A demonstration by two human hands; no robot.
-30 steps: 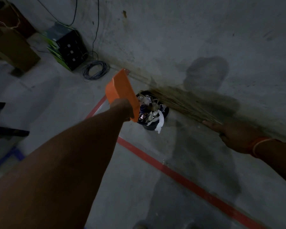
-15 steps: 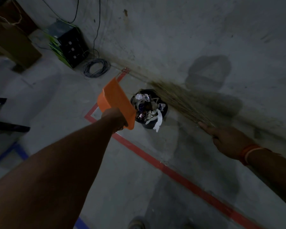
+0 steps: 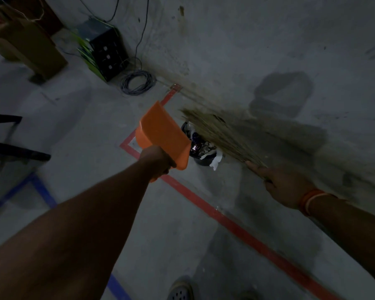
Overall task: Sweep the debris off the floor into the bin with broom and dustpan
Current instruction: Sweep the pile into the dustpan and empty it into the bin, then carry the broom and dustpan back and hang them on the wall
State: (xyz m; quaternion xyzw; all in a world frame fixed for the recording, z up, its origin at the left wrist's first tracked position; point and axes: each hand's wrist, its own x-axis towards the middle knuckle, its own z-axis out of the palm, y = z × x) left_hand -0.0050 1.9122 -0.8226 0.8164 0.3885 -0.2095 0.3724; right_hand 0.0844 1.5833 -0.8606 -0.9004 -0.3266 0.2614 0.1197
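We are at the emptying step, as we judge it: our left hand (image 3: 158,160) is curled tight around the handle of an orange dustpan (image 3: 164,135), holding it raised and tilted just beside a small dark bin (image 3: 200,158) that stands on the grey floor (image 3: 95,131) close to the wall (image 3: 258,40). The bin is already heaped with wrappers and white paper (image 3: 215,161), some spilling over its rim. Our right hand (image 3: 284,187) grips the base of a straw broom (image 3: 217,133), fingers wrapped around the bundle, with the bristles fanned out over the bin's top. Whether anything is left in the pan we cannot tell, since we see only its underside. The next move likely calls for brushing the pan clean over the bin without knocking the overflowing rubbish out.
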